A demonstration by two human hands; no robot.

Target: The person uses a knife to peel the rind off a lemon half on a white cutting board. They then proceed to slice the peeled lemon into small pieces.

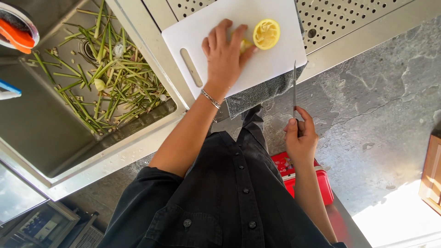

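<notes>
— Lemon half (266,34)?
— Yellow, squeezed, cut face up on white board (193,32), just beside a smaller piece (245,45), partly hidden.
— Knife (294,87)?
— Thin blade, edge-on, held off the board's edge, tip pointing away.
</notes>
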